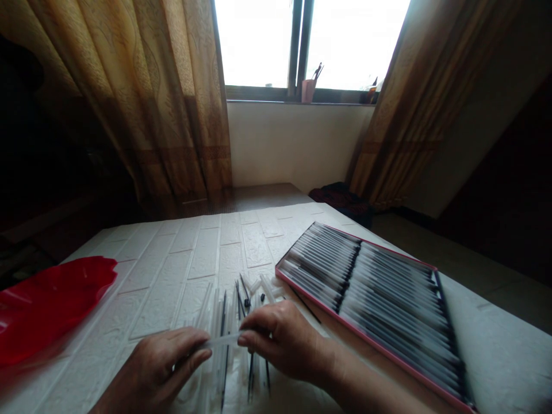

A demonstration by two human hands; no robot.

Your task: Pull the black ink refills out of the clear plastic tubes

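Between my two hands a translucent pen barrel [224, 340] lies roughly level. My left hand [161, 362] pinches its left end with thumb and fingertips. At the other end, the thumb and forefinger of my right hand [284, 339] are closed on it; my fingers hide the tip. Beneath them on the white table lie several loose clear barrels [214, 310] and thin dark pen refills [223, 322]. Small black pieces [247, 303] sit just beyond my right hand. Some of these parts are blurred.
A shallow pink-edged box [308, 299] at the right holds rows of clear pens [388, 293] with black ends. A red scalloped tray [56, 299] is at the left edge. The brick-patterned white table [190, 247] extends towards the window. A pink cup [307, 91] stands on the sill.
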